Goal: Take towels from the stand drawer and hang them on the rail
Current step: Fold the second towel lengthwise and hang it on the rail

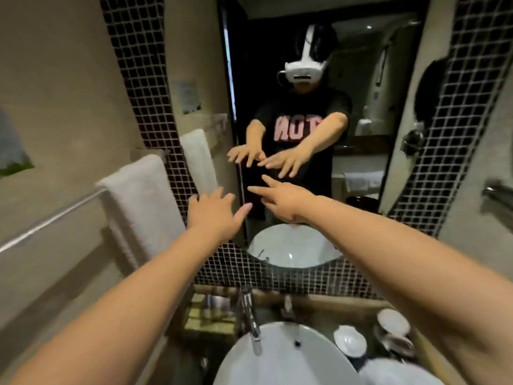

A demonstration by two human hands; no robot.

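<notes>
1. Towel (pixel 138 195) hangs over rail (pixel 50 220) on the left wall, so likely one is done.
2. Left hand (pixel 213 215) and right hand (pixel 283 201) both reach forward, fingers spread, empty.
3. Stand drawer not in view; can't tell if more towels remain.

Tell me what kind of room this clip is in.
A bathroom, likely a hotel's: a white basin with a tap under a wall mirror, and a white towel hung on a rail.
</notes>
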